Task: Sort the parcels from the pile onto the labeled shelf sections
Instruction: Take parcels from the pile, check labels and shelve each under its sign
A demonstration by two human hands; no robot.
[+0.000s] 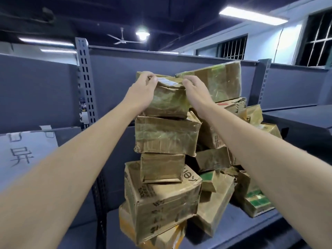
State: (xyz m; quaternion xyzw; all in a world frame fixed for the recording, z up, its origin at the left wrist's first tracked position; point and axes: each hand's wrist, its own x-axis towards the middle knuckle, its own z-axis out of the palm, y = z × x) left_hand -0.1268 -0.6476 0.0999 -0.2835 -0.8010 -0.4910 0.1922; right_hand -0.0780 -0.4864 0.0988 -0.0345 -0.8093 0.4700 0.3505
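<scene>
— Hands first: what are they doing?
— Left hand (143, 88) and right hand (195, 87) both clasp the top parcel (168, 101) at the centre of the frame, one on each side, with the parcel between them.
— What surrounds it?
— It sits atop a leaning column of taped boxes (167, 135) on a grey metal shelf (251, 229). A bigger tilted box (217, 79) crowds in just behind the right hand, at upper right. More boxes lie heaped at lower right. A slotted upright post (85, 79) stands at upper left, and a paper sign (23, 153) with handwritten characters hangs at far left.
— How do the hands lie?
— Bare arms reach up from both lower corners. Left fingers curl over the top left corner. Right fingers hook over the top right edge, palm against the side.
— And the parcel itself?
— Brown cardboard, crumpled, wrapped in shiny clear tape, with a white label (168, 81) on top between the hands.
</scene>
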